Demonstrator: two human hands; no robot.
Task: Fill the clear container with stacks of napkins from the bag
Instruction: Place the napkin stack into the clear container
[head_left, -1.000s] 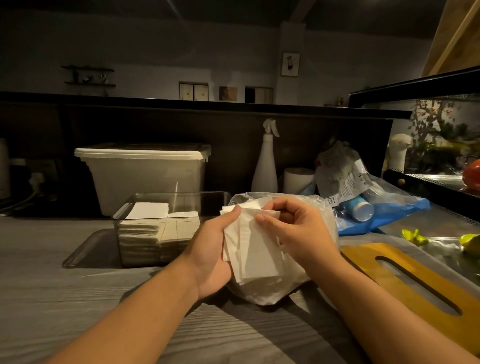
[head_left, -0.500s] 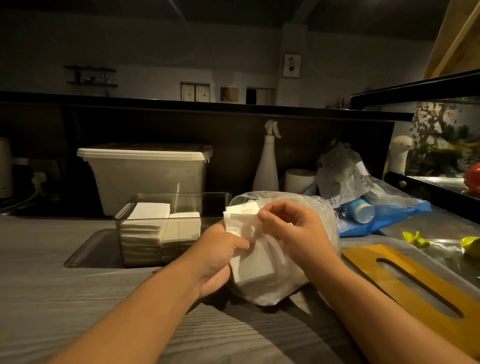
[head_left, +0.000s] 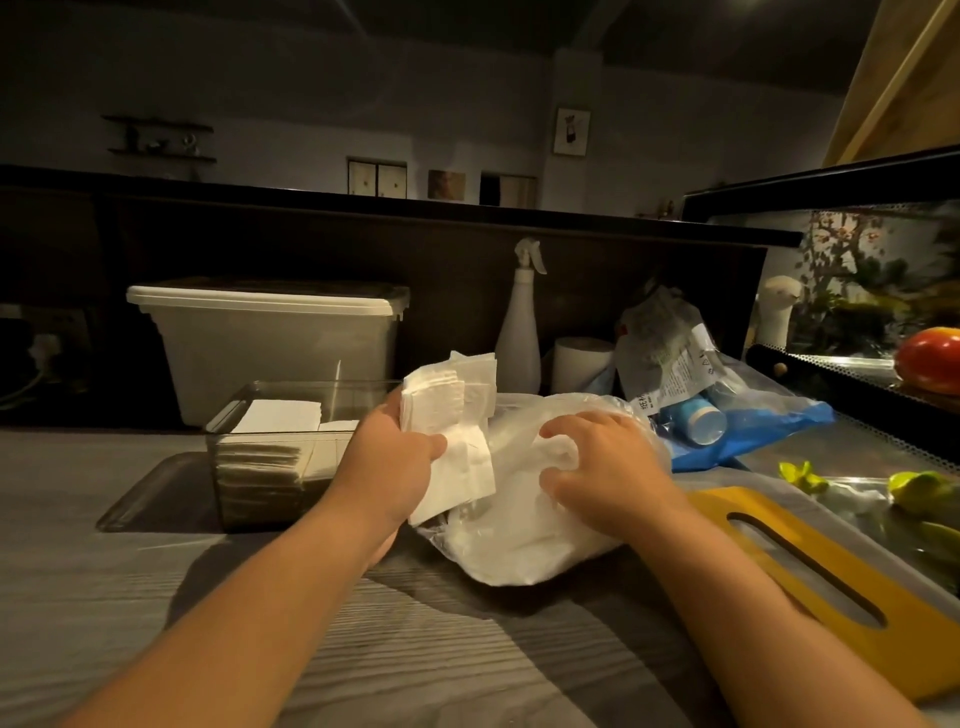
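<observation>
**Napkin bundle lifted clear of the bag, container not yet reached**

Half a second ago the bundle of napkins (head_left: 451, 422) was worked by both hands in front of the bag (head_left: 519, 540). It is now gripped by the left hand (head_left: 395, 460) alone, thumb across the front, and has been raised and carried leftward, so that it is held just beside the right end of the clear container (head_left: 311, 385). The right hand (head_left: 605, 462) has been lowered onto the bag, its fingers curled into the plastic.

From this it is judged that one bundle has been freed and only needs to be set in the container. The bag is probably being steadied, or reached into for more.

The bundle is held roughly upright, its long axis running from the fanned top edge above the hand down to the loose lower corner near the bag, and its broad face is turned toward the camera. The sheets are unevenly aligned at the top. Flat stacks (head_left: 275, 418) already lie in the left part of the container on the tabletop (head_left: 104, 597), so the bundle would need to be tipped flat
</observation>
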